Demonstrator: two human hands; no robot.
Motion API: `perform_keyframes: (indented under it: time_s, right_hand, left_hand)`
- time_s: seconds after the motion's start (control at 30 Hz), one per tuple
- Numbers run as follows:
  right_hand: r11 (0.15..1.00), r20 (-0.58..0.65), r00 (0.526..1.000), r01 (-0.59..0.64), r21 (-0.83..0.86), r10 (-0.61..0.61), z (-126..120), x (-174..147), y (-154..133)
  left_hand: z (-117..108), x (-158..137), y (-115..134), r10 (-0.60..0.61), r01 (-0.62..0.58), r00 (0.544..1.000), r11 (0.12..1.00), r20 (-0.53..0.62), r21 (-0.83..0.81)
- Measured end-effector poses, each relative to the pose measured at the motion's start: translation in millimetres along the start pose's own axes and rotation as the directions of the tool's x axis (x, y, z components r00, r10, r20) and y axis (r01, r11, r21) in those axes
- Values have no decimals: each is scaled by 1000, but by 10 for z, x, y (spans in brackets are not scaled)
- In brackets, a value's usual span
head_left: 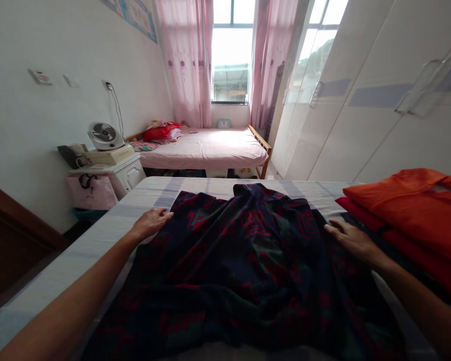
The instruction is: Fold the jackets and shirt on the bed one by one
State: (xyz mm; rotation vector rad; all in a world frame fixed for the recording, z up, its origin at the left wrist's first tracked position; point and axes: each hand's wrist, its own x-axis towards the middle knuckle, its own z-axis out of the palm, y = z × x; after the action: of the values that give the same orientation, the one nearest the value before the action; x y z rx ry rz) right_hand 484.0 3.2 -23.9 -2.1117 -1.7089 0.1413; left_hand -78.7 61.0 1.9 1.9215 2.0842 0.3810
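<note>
"One dark garment [240,250], then. Where does it lie?"

"Spread on the near bed [69,265], straight ahead of me. Navy ground, red and green patterning. Collar-like part [250,190] at its twelve o'clock, creases across the middle, lower part running down to six. Garment taken as the clock's centre from here on."

"How is it held?"

"By both sides. My left hand [150,224] is at ten, thumb and fingertips drawn together, pinching the edge. My right hand [351,240] is just past two, pinching the opposite edge. How much cloth sits in either pinch, I cannot tell."

"What is close by?"

"Folded stack [409,210] between two and three, just beyond my right hand: orange on top, red under it, something dark lower down."

"Farther off?"

"Ten o'clock: white fan [104,134] on a box [110,155], the box on a white cabinet [131,174], a pink bag [92,193] just beside. Eleven: heap of cloth [161,132], mostly red, on the second bed [210,148], which has a pink cover and stretches past twelve. Behind that, at twelve, a bright window [231,55] between pink curtains [186,65]. Between one and two: glossy white wardrobe [368,65], daylight reflected on its front."
</note>
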Motion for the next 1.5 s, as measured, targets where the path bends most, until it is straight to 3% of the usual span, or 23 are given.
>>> perform_keyframes:
  time_s: [0.1,0.23,0.4,0.47,0.57,0.67,0.77,0.87,0.97,1.1,1.23,1.37,1.43,1.5]
  right_hand:
    - [995,89,996,-18,-94,27,182,364,-152]
    - [981,67,994,-76,-177,89,319,682,-271]
    - [987,188,982,63,-145,-35,345,819,-320]
    - [989,121,989,96,-116,-82,277,853,-317]
    - [994,-87,991,99,-55,-103,124,947,-314]
    - [998,-178,983,49,-30,-54,37,1075,-349]
    - [999,-186,983,-6,-43,-2,120,1171,-403]
    - [998,-136,990,-30,-54,22,285,1183,-423]
    - [999,-181,982,-43,34,48,341,1121,-406]
    - [989,-227,971,-38,144,71,158,1019,-424]
    - [975,-212,976,-6,223,55,-55,935,-542]
    - [978,-130,991,3,209,25,-129,732,-608]
    - [984,-123,992,15,177,7,-120,597,-591]
    - [994,-71,997,-1,108,9,-80,483,-563]
  left_hand:
    - [188,305,140,-34,36,998,998,-59,44]
    - [315,474,245,-25,28,996,999,-86,36]
    - [139,455,177,5,-15,986,998,-169,-62]
    - [-67,420,95,-41,19,972,995,-232,-99]
    - [-393,416,-27,-117,83,946,989,-302,-121]
    - [-521,515,-119,-159,138,918,987,-363,-84]
    - [-369,660,-208,-180,184,911,983,-370,-25]
    - [-110,737,-322,-220,227,937,974,-272,-5]
    - [30,703,-436,-235,237,949,971,-210,-15]
    - [-50,554,-498,-190,195,964,981,-188,7]
    - [-207,267,-378,-128,144,964,988,-235,52]
    - [-174,-343,-280,119,-130,984,988,-136,-80]
    - [-51,-725,-358,283,-287,958,951,-53,-119]
    - [112,-1069,-496,428,-430,903,901,-42,-67]
